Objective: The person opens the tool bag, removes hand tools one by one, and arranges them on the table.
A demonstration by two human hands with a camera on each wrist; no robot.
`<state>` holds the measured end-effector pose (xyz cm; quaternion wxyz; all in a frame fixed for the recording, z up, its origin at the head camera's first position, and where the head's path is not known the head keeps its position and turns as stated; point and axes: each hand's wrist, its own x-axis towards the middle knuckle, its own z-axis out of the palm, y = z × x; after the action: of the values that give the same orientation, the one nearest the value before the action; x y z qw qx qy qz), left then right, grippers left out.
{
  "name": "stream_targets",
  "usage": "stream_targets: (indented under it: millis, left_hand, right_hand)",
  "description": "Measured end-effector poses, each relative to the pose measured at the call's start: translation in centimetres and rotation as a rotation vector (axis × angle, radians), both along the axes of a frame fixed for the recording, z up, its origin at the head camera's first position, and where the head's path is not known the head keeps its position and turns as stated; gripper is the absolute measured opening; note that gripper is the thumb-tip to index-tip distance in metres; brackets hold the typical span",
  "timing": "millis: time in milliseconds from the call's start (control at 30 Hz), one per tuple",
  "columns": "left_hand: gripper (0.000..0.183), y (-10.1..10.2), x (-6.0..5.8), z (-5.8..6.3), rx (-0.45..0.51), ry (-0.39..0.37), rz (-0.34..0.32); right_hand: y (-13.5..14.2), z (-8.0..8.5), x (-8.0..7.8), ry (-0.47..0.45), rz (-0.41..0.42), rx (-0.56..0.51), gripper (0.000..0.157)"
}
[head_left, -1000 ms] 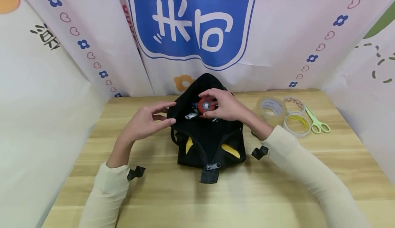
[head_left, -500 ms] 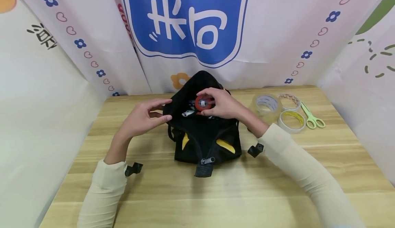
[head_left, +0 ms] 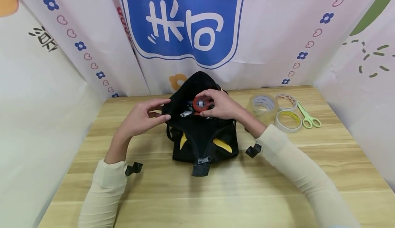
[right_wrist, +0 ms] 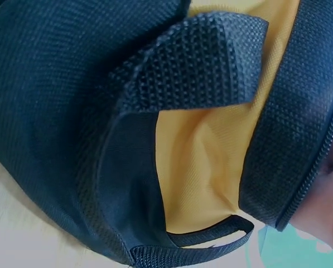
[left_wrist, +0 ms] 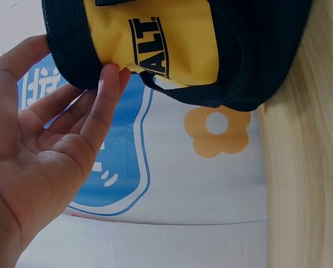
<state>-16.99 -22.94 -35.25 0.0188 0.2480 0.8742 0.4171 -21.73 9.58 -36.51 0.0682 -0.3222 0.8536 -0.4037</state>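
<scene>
A black tool bag with yellow panels (head_left: 205, 142) stands in the middle of the table, its zipped mouth agape. My left hand (head_left: 143, 116) pinches the left edge of that mouth, thumb and fingers on either side of the rim; the left wrist view shows fingertips against the yellow fabric (left_wrist: 188, 44). My right hand (head_left: 220, 104) reaches into the mouth, with thumb and fingers around a red round piece with a grey-white hub (head_left: 200, 103). A white-tipped object (head_left: 186, 114) lies beside it in the bag. In the right wrist view, the bag's black webbing handle (right_wrist: 194, 67) covers most of the right hand.
On the right stand a wide clear tape roll (head_left: 263, 106), a thinner tape roll (head_left: 287, 101) and a yellow-cored tape roll (head_left: 288, 121). Light green scissors (head_left: 310, 120) lie beside them. A printed cloth (head_left: 262, 49) hangs behind the table (head_left: 216, 200).
The head view has shifted slightly, so the bag and tape rolls sit further left in it. Both hands keep nearly the same places on the bag and the red round piece.
</scene>
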Motion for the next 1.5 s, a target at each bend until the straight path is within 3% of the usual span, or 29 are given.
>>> stream_targets:
  millis: [200,433,800,967,1200,1500]
  left_hand:
    - [0.054,-0.1,0.3,-0.1,0.003,-0.024,0.024]
    - [0.053,0.3,-0.1,0.1,0.017,-0.027,0.026]
    - [0.053,0.2,-0.4,0.1,0.057,-0.035,-0.005]
    - [0.053,0.1,-0.4,0.0,0.060,-0.033,-0.004]
    - [0.052,0.0,-0.4,-0.2,0.071,-0.036,-0.014]
    - [0.052,-0.2,-0.5,-0.2,0.080,-0.038,-0.013]
  right_hand:
    - [-0.1,-0.1,-0.3,-0.016,0.015,0.013,0.059]
    - [-0.2,0.2,-0.5,-0.015,0.014,0.016,0.059]
    - [-1.4,-0.5,-1.7,0.033,-0.010,0.137,0.060]
    - [-2.1,-1.1,-2.6,0.016,0.002,0.160,0.061]
    - [-2.7,-2.7,-3.2,-0.090,0.004,0.150,0.061]
    - [-3.6,-4.2,-3.4,-0.084,-0.029,0.278,0.062]
